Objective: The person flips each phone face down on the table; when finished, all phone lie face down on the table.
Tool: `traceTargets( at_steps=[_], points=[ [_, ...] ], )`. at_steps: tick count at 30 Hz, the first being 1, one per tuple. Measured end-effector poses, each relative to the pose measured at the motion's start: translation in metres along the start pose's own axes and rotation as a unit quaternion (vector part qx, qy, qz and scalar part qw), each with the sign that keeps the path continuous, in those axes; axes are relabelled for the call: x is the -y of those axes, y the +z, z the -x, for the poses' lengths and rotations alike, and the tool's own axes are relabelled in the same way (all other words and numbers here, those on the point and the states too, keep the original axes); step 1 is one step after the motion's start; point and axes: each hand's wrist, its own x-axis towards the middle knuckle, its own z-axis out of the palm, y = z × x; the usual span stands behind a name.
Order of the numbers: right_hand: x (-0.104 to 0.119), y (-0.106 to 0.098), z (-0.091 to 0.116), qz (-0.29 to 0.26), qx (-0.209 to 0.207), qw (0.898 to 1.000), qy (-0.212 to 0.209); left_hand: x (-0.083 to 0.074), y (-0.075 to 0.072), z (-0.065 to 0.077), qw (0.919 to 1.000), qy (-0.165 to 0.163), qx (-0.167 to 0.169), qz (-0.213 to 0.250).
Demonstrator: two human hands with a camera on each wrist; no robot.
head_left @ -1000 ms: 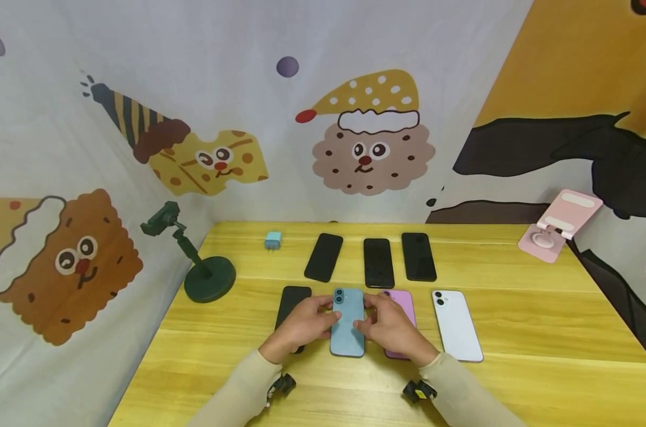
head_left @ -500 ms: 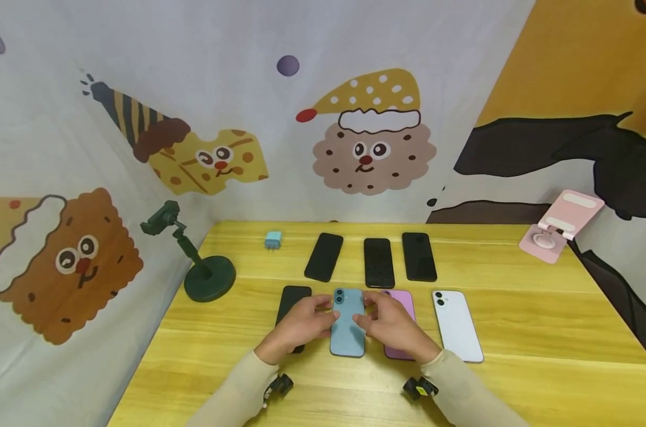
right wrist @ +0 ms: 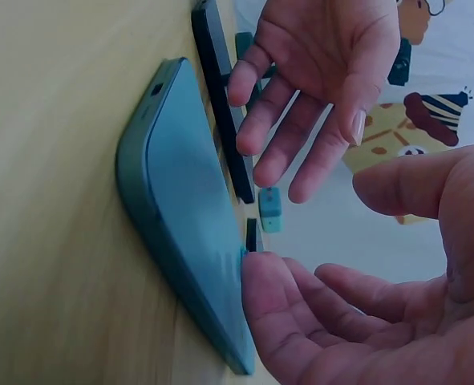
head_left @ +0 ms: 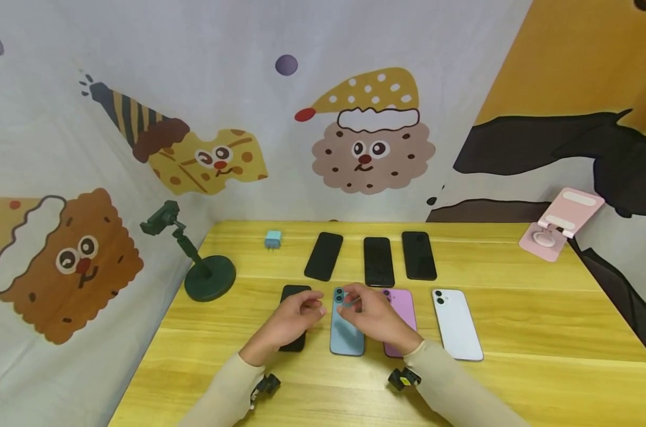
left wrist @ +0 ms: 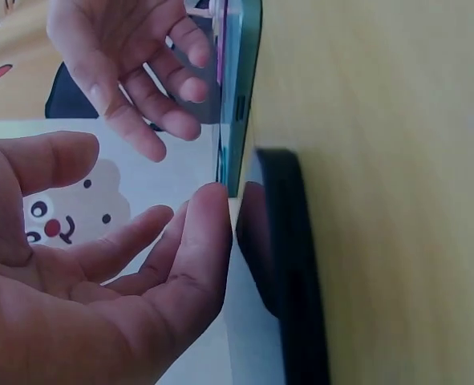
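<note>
A light blue smartphone (head_left: 347, 332) lies flat with its two camera lenses up, in the middle of the head view. My right hand (head_left: 372, 314) is over its upper right part, fingers loosely bent and empty; in the right wrist view the fingertips (right wrist: 265, 273) come close to the phone, and contact is unclear. My left hand (head_left: 286, 323) hovers over a black phone (head_left: 297, 343), which it partly hides. In the left wrist view, nothing lies between its relaxed fingers (left wrist: 200, 249). A pink phone (head_left: 404, 308) sits partly under my right hand.
To the right lies a white phone (head_left: 458, 326). Behind are a tilted dark phone (head_left: 324, 256), a middle one (head_left: 378, 262) and a right one (head_left: 419, 256). A blue charger plug (head_left: 273, 239), a green stand (head_left: 209, 279) and a pink folding stand (head_left: 560, 222) stand around them.
Both hands have come off the sides of the blue phone. The left hand has drawn away to the left; the right has shifted left and slightly forward over the phone, which stays in place.
</note>
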Motion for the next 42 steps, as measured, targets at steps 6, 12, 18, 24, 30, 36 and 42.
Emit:
traceTargets(
  at_steps=[6, 12, 18, 24, 30, 36, 42],
  points=[
    [0.005, 0.012, -0.010, 0.003, 0.018, 0.999, -0.028, 0.006, -0.010, 0.010, 0.9996, -0.017, -0.019, -0.009],
    [0.009, 0.024, -0.016, 0.001, 0.031, 0.999, -0.042, 0.011, -0.022, 0.021, 0.9973, -0.042, -0.055, -0.021],
    [0.013, 0.034, -0.017, -0.037, 0.055, 0.997, -0.037, 0.015, -0.033, 0.027, 0.9953, -0.051, -0.079, -0.022],
    [0.015, 0.045, -0.020, -0.065, 0.071, 0.995, -0.020, 0.019, -0.043, 0.030, 0.9936, -0.070, -0.089, -0.001],
    [0.016, 0.053, -0.020, -0.078, 0.078, 0.994, -0.009, 0.022, -0.047, 0.033, 0.9922, -0.082, -0.092, 0.018],
    [0.017, 0.060, -0.019, -0.101, 0.084, 0.991, -0.008, 0.026, -0.049, 0.032, 0.9911, -0.089, -0.096, 0.023],
    [0.020, 0.062, -0.020, -0.104, 0.073, 0.992, -0.003, 0.030, -0.051, 0.029, 0.9913, -0.082, -0.088, 0.053]
  ],
)
